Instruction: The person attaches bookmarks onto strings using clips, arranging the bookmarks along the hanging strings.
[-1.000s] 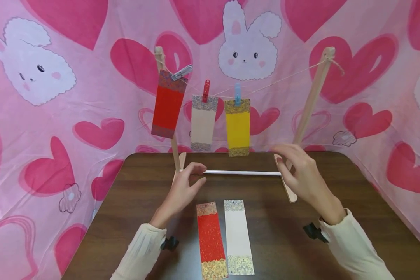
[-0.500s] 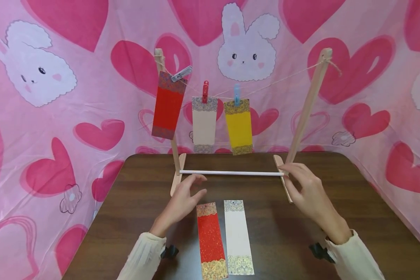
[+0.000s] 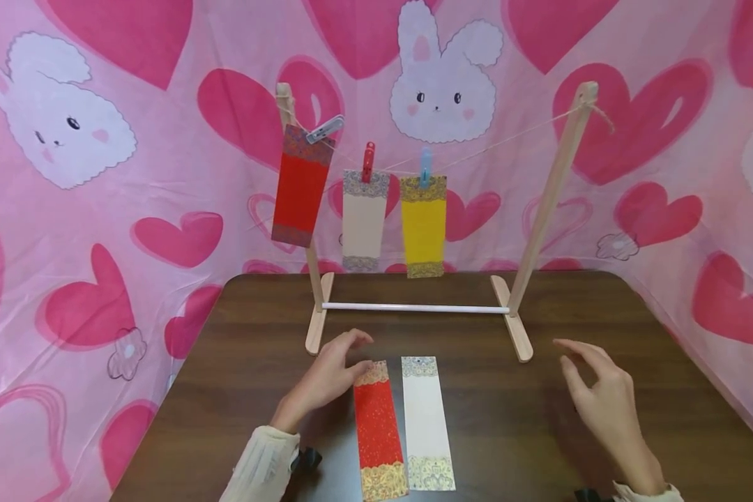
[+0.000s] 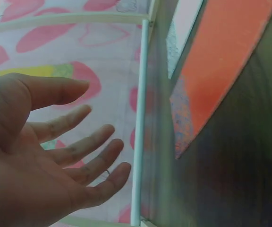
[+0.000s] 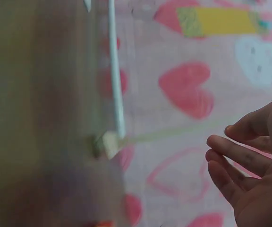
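Note:
My left hand [image 3: 329, 373] is beside the top end of a red bookmark-shaped card [image 3: 379, 425] with gold patterned ends, its thumb overlapping that edge in the head view. The left wrist view shows the fingers spread and relaxed, holding nothing. To the right of the red card lies a matching white card [image 3: 427, 418]. My right hand [image 3: 609, 397] is over the right part of the table, fingers loosely bent and nothing in them. Behind both hands stands a wooden rack with a white crossbar [image 3: 414, 307] and a string [image 3: 502, 139] tied between its posts.
From the string hang a red card [image 3: 301, 188] on a grey clothespin [image 3: 326, 129], a cream card [image 3: 362, 219] on a red clothespin [image 3: 368, 162], and a yellow card [image 3: 424, 230] on a blue clothespin [image 3: 425, 167]. Pink heart-and-rabbit cloth [image 3: 182, 174] backs the dark wooden table [image 3: 238, 376].
My right hand has left the rack's right foot and come back toward me and to the right. My left hand has moved from the crossbar down to the red card's top end.

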`<state>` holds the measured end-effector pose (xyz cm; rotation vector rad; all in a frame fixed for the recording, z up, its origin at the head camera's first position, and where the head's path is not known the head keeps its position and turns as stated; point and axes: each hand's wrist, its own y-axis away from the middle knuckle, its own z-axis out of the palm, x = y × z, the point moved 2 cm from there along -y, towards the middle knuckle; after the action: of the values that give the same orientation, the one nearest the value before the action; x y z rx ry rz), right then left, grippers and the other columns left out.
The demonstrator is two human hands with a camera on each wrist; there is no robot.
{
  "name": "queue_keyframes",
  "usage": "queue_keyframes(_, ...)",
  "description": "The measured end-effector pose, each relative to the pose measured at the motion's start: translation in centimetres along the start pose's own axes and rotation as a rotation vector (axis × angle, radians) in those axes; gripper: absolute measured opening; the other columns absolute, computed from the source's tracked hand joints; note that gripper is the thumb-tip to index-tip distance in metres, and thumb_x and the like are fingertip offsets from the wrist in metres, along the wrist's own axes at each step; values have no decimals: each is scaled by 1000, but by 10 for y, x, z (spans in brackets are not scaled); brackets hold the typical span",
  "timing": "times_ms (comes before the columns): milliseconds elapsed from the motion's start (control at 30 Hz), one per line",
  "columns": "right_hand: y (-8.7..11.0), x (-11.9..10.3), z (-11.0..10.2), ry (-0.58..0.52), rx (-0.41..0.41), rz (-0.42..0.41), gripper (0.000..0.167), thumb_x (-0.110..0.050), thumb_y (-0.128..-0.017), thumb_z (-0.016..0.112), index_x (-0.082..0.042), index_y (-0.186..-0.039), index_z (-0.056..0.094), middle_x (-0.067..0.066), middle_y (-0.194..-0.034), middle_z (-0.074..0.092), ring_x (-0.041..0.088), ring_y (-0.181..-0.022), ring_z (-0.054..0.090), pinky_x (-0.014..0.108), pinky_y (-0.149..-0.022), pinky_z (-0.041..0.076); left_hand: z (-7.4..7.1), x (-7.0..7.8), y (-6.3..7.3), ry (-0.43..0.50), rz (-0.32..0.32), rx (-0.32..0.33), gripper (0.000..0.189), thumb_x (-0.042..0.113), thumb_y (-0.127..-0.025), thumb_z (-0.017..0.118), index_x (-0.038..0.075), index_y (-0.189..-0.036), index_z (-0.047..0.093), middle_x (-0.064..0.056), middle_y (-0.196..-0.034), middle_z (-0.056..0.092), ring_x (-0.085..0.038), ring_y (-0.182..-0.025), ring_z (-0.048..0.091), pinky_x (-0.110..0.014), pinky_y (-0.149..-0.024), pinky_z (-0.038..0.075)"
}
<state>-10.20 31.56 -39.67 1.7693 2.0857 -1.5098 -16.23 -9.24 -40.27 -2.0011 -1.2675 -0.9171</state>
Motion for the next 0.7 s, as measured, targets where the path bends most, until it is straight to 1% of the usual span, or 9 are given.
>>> queue_keyframes(133,20,23,-10,72,-53,200,27,-3,-91,68,-9,-117,72,15,-110,68,-24,-89,48,1,-64,41,4,-6,0,-51,2,-34,35,6,-89,73,4,-121,60,-19,-122,61,-38,-114,57,-55,-94,50)
queue_keyframes(167,23,29,-12,91,-74,234,27,-6,-92,69,-10,-118,71,15,-112,68,-24,-90,47,1,-65,41,5,-8,0,-70,5,-36,35,6,-88,73,3,-121,60,-19,-122,61,-38,-114,57,-54,-93,50)
queue_keyframes(200,26,34,-13,114,-95,258,28,-10,-92,70,-10,-120,70,16,-114,68,-18,-97,48,2,-68,40,6,-9,0,-93,4,-38,35,6,-88,73,2,-121,61,-19,-121,61,-37,-113,57,-53,-93,50)
queue_keyframes(233,27,39,-15,136,-121,269,30,-12,-92,71,-9,-121,69,18,-113,68,-11,-98,52,8,-71,43,7,-10,0,-118,3,-36,35,6,-88,73,2,-121,61,-18,-121,61,-36,-112,57,-52,-93,49)
queue_keyframes(333,32,53,-18,157,-207,283,38,-17,-91,73,-5,-126,64,25,-120,65,26,-111,58,39,-84,47,12,-13,2,-191,-34,-52,38,8,-88,74,3,-123,61,-18,-123,59,-34,-109,54,-51,-90,50)
queue_keyframes(400,35,62,-19,167,-257,283,42,-17,-90,74,-1,-127,62,30,-120,63,48,-109,54,56,-81,41,15,-16,3,-245,-67,-74,42,12,-87,76,5,-125,60,-17,-123,58,-31,-108,51,-50,-88,49)
queue_keyframes(433,37,66,-20,164,-277,285,45,-16,-88,76,1,-127,61,32,-119,63,52,-109,53,61,-81,39,16,-17,4,-274,-78,-84,44,14,-86,77,5,-125,60,-16,-123,57,-31,-107,50,-50,-87,48)
queue_keyframes(500,41,73,-22,172,-320,294,51,-19,-87,78,3,-127,59,34,-119,61,56,-108,52,63,-80,38,18,-20,5,-324,-98,-96,49,19,-83,80,7,-126,59,-15,-122,56,-30,-106,47,-49,-85,47)
queue_keyframes(700,48,86,-28,202,-443,340,69,-36,-83,81,9,-128,55,37,-121,58,54,-108,53,63,-83,41,23,-26,4,-434,-123,-106,68,36,-72,88,8,-127,58,-12,-116,50,-30,-106,44,-55,-87,44)
